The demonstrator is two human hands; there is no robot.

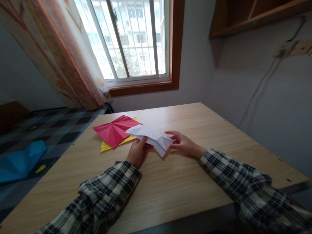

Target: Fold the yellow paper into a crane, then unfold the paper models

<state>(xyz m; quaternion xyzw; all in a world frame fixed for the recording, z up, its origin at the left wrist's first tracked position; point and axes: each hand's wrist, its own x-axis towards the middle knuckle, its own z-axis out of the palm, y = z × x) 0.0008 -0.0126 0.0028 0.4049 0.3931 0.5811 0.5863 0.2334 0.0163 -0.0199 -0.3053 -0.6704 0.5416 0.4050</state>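
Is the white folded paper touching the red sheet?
Cannot tell. In the head view the white folded paper, held by both hands, overlaps the red sheet; neither contact nor gap shows.

Wooden table with two creased paper sheets

I see a light wood-grain table [170,182]; toward eleven o'clock of its middle a creased red paper [114,129] lies flat on top of a yellow paper [107,147], which rests directly on the tabletop.
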